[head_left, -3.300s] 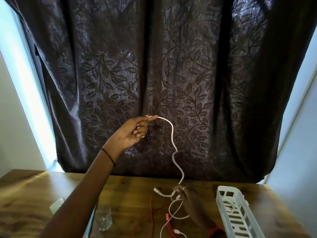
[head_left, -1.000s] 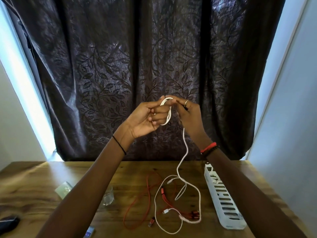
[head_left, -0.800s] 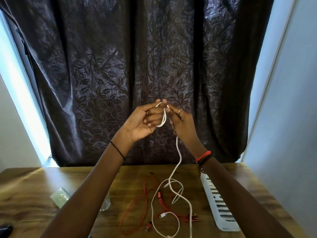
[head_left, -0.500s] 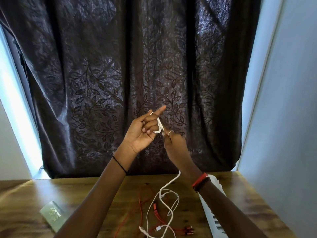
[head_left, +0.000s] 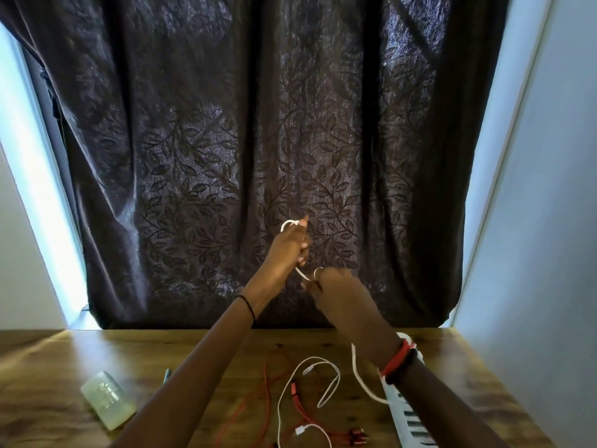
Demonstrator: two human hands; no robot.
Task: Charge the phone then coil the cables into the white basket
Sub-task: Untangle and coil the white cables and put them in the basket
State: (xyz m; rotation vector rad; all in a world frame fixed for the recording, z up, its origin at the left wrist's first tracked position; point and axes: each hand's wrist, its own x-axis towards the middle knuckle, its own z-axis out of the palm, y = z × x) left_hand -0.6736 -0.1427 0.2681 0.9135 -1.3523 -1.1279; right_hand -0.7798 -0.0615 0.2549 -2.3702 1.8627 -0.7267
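Head: left hand (head_left: 288, 251) and right hand (head_left: 337, 294) hold white cable (head_left: 301, 274) above table (head_left: 64, 357)

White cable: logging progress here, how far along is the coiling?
Done: nothing visibly coiled away yet. In hand: left hand holds a loop of the thin white cable; right hand pinches it below. Remaining: the rest trails on the wooden table, the thin red cable lies loose, the white slotted plastic basket awaits both.
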